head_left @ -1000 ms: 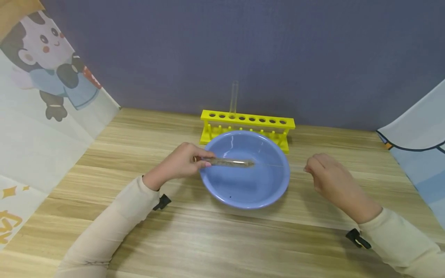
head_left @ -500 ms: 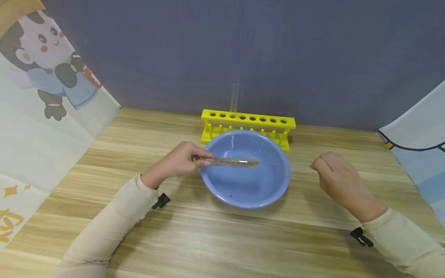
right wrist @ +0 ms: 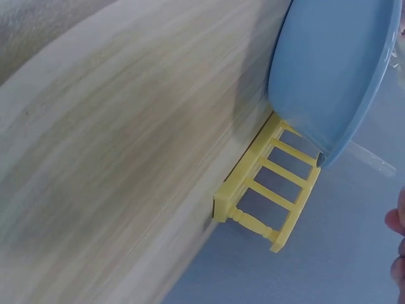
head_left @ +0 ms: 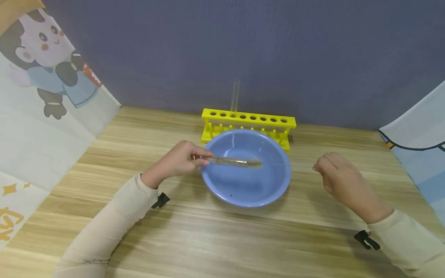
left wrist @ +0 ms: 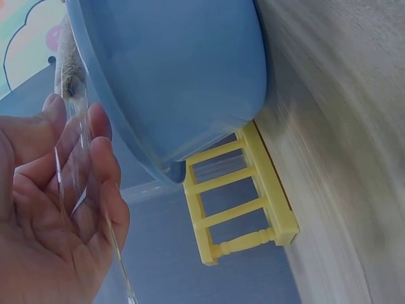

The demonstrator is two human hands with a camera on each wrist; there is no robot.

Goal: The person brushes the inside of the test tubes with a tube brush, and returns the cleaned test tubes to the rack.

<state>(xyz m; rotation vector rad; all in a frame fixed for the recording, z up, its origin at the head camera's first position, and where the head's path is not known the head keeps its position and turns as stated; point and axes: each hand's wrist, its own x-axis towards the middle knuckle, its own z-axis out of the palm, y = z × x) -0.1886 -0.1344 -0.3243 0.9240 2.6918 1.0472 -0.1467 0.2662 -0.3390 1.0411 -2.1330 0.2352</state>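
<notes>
My left hand (head_left: 179,160) pinches a clear glass test tube (left wrist: 77,149) near one end, between thumb and fingers. The tube lies roughly level above a blue basin (head_left: 243,197). Inside it sit the brown bristles of a test tube brush (head_left: 240,162), their right end at the tube's mouth. A thin wire handle (head_left: 295,165) runs from the bristles across the basin's right rim to my right hand (head_left: 342,179), which pinches it with curled fingers. Only some fingertips (right wrist: 397,221) of that hand show at the edge of the right wrist view.
Behind the basin stands a yellow test tube rack (head_left: 267,120) with a row of holes. One clear tube (head_left: 235,96) stands upright in it. A dark wall rises behind the wooden table (head_left: 222,243), and printed cloths hang at both sides.
My right hand has moved right, drawing the brush's wire along. The bristles have shifted slightly right. My left hand stays almost where it was with the test tube.
</notes>
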